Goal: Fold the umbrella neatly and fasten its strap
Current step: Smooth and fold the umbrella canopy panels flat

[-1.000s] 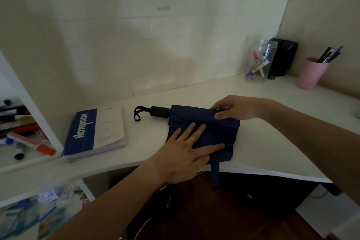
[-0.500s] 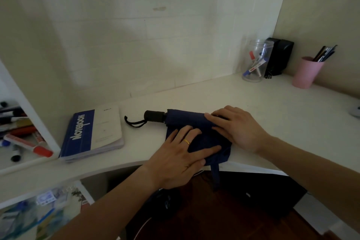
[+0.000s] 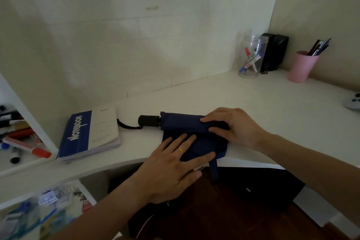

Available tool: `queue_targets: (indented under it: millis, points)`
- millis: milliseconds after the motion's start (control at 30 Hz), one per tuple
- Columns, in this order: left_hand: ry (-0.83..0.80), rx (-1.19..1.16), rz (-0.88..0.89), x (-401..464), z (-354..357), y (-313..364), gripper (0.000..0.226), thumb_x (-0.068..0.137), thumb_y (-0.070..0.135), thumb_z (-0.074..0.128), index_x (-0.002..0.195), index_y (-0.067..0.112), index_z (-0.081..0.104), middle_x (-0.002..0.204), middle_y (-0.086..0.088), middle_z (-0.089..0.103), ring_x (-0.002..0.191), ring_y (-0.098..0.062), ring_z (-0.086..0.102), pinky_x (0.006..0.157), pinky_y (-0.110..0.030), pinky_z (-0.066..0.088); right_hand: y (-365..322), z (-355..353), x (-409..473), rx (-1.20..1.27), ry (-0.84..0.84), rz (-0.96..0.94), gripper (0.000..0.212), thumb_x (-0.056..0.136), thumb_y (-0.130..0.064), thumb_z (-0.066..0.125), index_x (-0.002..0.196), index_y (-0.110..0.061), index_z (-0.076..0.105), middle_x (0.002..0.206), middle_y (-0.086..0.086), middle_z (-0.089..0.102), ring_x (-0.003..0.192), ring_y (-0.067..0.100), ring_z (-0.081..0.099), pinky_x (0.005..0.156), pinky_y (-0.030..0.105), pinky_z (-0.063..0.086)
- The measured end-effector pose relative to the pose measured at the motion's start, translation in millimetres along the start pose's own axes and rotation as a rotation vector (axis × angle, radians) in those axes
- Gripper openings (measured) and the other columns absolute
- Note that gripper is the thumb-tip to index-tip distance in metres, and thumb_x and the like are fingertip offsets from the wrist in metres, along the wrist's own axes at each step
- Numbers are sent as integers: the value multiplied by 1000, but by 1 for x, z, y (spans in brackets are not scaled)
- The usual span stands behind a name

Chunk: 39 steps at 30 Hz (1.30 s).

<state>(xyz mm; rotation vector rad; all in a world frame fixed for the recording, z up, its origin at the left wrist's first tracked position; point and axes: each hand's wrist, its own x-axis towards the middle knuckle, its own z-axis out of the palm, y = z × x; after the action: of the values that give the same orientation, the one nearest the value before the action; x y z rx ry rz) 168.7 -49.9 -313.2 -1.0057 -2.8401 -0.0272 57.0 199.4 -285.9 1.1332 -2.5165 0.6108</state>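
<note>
A navy folding umbrella [image 3: 183,122] lies on the white desk [image 3: 263,107] near its front edge, its black handle [image 3: 149,120] and wrist loop pointing left. My left hand [image 3: 175,163] lies flat, fingers spread, pressing the loose navy cloth down. My right hand [image 3: 231,126] curls over the rolled right part of the umbrella, fingers on the fold. The navy strap [image 3: 213,171] hangs down over the desk edge below the cloth, loose.
A blue and white notebook [image 3: 89,134] lies left of the handle. At the back right stand a clear jar of markers [image 3: 252,56], a black box [image 3: 274,50] and a pink cup of pens [image 3: 303,66]. A shelf with markers [image 3: 21,142] is at the left.
My right hand has come back from the far edge of the cloth and now grips the rolled right part. The handle's loop has straightened out to the left. My left hand stays pressed flat.
</note>
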Motion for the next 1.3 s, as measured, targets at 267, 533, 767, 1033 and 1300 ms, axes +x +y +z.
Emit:
queue_targets:
  millis: [267,533,767,1033,1300]
  points:
    - [362,105,-137,35,-36,-52,55,95,34,58,145,12,50,142,-10,56,129,-27,51,110,-41,43,-3,6,-6,-227,56,-119,43,89,-20,68,131,-16,60,112,1,61,97,20,57,78,33,50]
    - [184,25,-174,60,-33,-63,40,93,42,61,129,25,56,118,4,64,106,-19,61,84,-39,53,5,-13,-8,-57,-48,-40,28,88,-25,70,115,-25,63,119,-2,52,103,14,54,86,24,45]
    - [369,88,-113,67,-18,-58,39,78,35,78,110,22,61,103,1,60,88,-23,57,70,-38,49,19,-42,11,237,-258,206,36,85,-22,76,115,-32,60,105,-9,71,97,5,67,84,28,54]
    - [142,-414,-212,67,-24,-60,50,86,49,73,126,36,46,119,10,69,95,-14,66,86,-38,54,18,-19,-14,-107,-54,20,39,81,-25,76,117,-27,62,105,-12,57,90,6,52,73,24,43]
    - [327,-180,-205,74,-4,-43,36,89,36,68,122,29,55,110,6,62,94,-17,60,75,-43,55,18,-6,-21,-206,91,-23,37,75,-10,77,108,-17,60,114,2,58,94,22,55,71,34,48]
